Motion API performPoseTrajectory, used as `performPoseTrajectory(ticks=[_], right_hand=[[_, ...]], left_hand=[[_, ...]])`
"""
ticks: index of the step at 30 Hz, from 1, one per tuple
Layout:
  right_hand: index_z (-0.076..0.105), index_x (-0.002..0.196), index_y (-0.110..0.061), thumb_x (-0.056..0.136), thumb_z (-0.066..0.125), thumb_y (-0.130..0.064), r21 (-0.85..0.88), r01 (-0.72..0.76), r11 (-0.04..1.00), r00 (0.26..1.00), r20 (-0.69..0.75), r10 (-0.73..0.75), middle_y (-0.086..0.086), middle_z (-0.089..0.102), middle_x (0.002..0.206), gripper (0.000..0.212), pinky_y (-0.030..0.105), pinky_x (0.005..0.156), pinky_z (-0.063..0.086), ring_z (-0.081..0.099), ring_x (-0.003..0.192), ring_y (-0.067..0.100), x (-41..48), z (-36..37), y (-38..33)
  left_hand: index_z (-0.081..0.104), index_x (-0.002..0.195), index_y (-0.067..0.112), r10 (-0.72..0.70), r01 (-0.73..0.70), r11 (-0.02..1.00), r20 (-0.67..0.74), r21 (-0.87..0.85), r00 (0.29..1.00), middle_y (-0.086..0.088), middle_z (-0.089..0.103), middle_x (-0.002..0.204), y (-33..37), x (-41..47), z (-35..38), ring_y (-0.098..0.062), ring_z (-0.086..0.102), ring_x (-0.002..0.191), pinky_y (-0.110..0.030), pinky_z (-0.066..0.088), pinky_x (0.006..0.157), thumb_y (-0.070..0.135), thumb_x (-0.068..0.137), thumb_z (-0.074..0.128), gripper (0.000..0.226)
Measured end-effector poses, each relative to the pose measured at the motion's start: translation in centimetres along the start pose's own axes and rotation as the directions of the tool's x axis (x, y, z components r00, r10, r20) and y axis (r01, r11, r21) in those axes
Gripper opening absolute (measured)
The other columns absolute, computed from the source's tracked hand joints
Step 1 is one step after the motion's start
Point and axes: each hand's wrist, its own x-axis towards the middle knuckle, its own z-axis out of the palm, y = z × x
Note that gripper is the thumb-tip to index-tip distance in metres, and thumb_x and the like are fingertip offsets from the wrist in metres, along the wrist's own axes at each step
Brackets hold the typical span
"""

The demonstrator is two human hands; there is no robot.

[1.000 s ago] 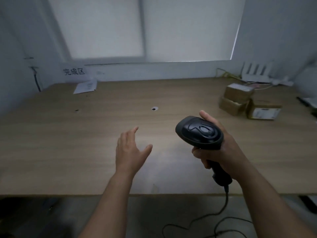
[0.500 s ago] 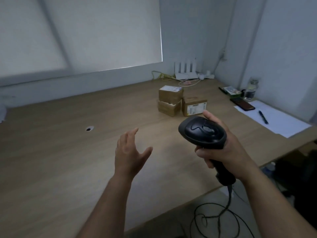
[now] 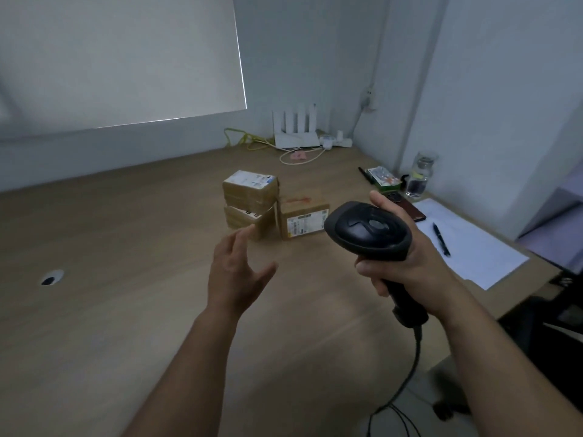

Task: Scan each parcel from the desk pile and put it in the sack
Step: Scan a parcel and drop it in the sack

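Here, left hand (image 3: 235,274) spread, right hand (image 3: 407,247) gripping scanner (image 3: 367,230)

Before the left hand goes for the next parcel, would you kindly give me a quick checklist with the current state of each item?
1. Left hand free: ok, fingers open, holding nothing.
2. Scanner ready: ok, right hand grips its handle.
3. Parcels waiting on the desk: ok, top parcel stacked on lower parcel, side parcel beside them.
4. Label reachable: ok, top parcel's label faces up; side parcel's faces the person.
5. Cable clear: ok, hangs off the desk edge.
6. Sack in place: cannot tell, not in view.
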Motion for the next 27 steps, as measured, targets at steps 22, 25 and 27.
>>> performPoseTrajectory(ticks=[22,25,27], right_hand=[[0.036,0.143,-0.036,0.064,0.077,0.003,0.15,-0.1,0.984,0.966,0.253,0.059,0.003,0.069,0.094,0.097,0.032,0.043,0.044,0.051,0.046,0.027,19.4,-18.1,11.0],[0.038,0.141,-0.038,0.063,0.078,0.006,0.147,-0.136,0.98,0.955,0.284,0.09,0.003,0.069,0.091,0.098,0.031,0.042,0.044,0.052,0.045,0.025,21.4,-19.6,13.3],[0.039,0.141,-0.039,0.063,0.079,0.007,0.148,-0.165,0.975,0.95,0.289,0.116,0.005,0.069,0.093,0.098,0.031,0.043,0.044,0.052,0.045,0.025,22.4,-20.3,14.5]], left_hand=[[0.032,0.15,0.027,-0.237,0.158,0.936,0.231,0.314,0.944,-0.005,0.027,0.157,5.3,19.9,15.8,-0.026,0.024,0.143,-0.038,0.025,0.114,0.043,0.091,0.061,0.068],[0.023,0.153,0.031,-0.358,0.229,0.882,0.272,0.412,0.893,-0.004,0.017,0.161,4.2,21.6,18.0,-0.031,0.017,0.146,-0.04,0.02,0.117,0.05,0.092,0.056,0.071],[0.019,0.153,0.034,-0.446,0.302,0.849,0.283,0.434,0.849,-0.003,0.009,0.163,3.5,22.1,19.0,-0.034,0.013,0.147,-0.042,0.019,0.118,0.053,0.092,0.055,0.074]])
